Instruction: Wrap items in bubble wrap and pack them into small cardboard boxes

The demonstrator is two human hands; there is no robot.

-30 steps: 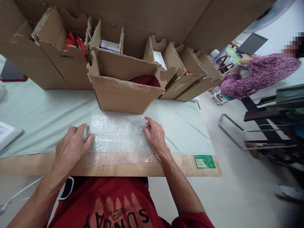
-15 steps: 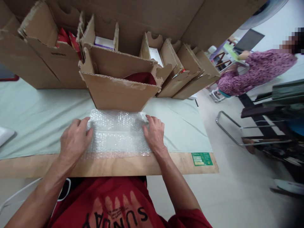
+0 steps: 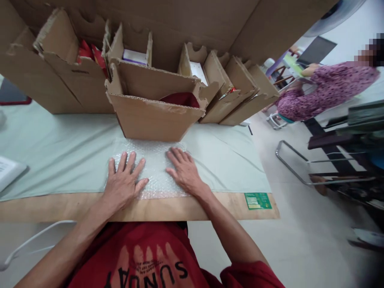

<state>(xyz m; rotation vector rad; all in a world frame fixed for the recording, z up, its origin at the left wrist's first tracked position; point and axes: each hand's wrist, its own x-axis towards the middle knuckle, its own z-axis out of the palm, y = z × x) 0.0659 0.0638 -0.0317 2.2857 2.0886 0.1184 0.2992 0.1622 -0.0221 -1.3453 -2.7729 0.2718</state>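
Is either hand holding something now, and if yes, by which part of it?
Nothing is held: the left hand and right hand lie open, palms down, on the bubble wrap.

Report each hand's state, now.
Left hand: open, fingers spread, palm down on the bubble wrap, gripping nothing.
Right hand: open, palm down on the bubble wrap's other side, gripping nothing.

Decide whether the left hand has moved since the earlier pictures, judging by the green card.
Yes: the left hand has moved rightward, toward the green card, and now lies over the bubble wrap.
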